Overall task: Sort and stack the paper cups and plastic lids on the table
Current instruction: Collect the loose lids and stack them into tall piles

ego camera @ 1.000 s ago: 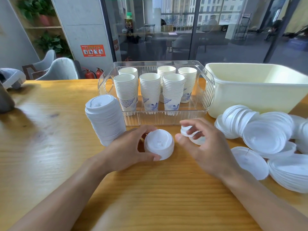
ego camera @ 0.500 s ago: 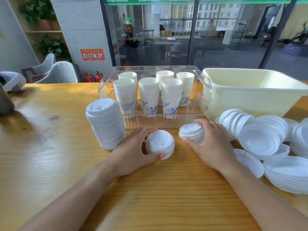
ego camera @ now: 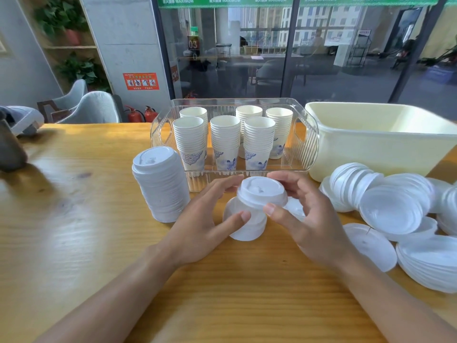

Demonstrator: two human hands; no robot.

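A small batch of lids [ego camera: 261,193] is held tilted above the short stack of lids [ego camera: 244,224] standing on the worktop [ego camera: 86,231], and the chief risk is judged to be a crooked seating: if the batch is lowered at this slant, one edge may catch on the rim below, so that the short stack is pushed sideways or toppled. A second risk is judged to lie in the lightness of the thin plastic, since a lid may be shed from the batch if the pinch is loosened too soon. The tall stack of lids [ego camera: 160,184] stands just beside the left wrist and could be knocked by a careless sweep, while the loose lids [ego camera: 393,209] heaped on the right lie near the right forearm and could be scattered further. The right hand [ego camera: 309,219] is half closed, with the batch gripped between thumb and fingertips at its rim. The left hand [ego camera: 205,224] is also partly curled, its thumb laid against the side of the short stack and its fingers raised toward the edge of the batch; whether that edge is actually touched cannot be told. The paper cups [ego camera: 225,142] are already nested in columns inside the clear tray [ego camera: 306,144], and the cream tub [ego camera: 380,139] stands beside it.
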